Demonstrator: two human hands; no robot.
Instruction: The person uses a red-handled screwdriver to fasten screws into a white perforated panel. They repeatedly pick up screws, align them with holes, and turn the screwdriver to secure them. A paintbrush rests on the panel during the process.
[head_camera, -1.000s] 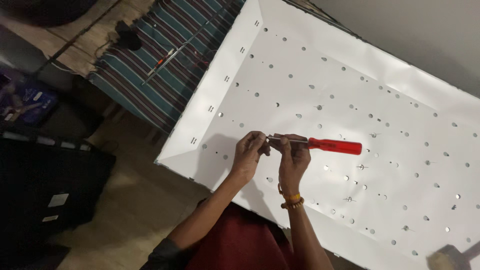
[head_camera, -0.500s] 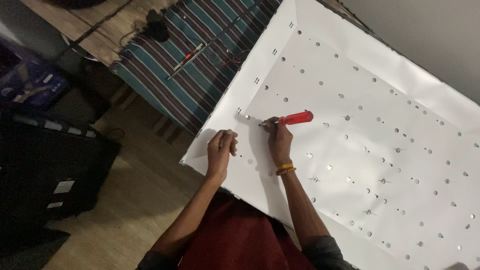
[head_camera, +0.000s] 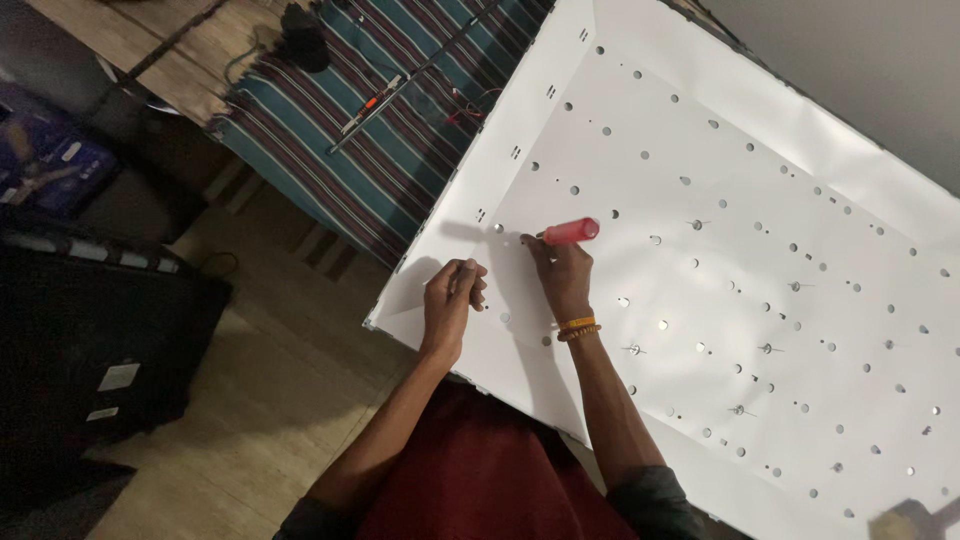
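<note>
A large white panel (head_camera: 760, 180) dotted with small round holes lies tilted in front of me. My right hand (head_camera: 560, 278) grips a red-handled screwdriver (head_camera: 570, 232), its tip pointed left at a hole near the panel's left edge. An orange bangle sits on that wrist. My left hand (head_camera: 450, 300) rests on the panel's lower left corner, fingers curled, possibly pinching something small that I cannot make out.
A striped blue and maroon cloth (head_camera: 370, 150) lies left of the panel with a thin rod and small tools (head_camera: 375, 100) on it. A black box (head_camera: 90, 350) stands on the wooden floor at left. Several small screws stick up from the panel.
Both hands have shifted left toward the panel's edge. The screwdriver has swung from lying flat to pointing its handle up toward me. My left hand has let go of the tip.
</note>
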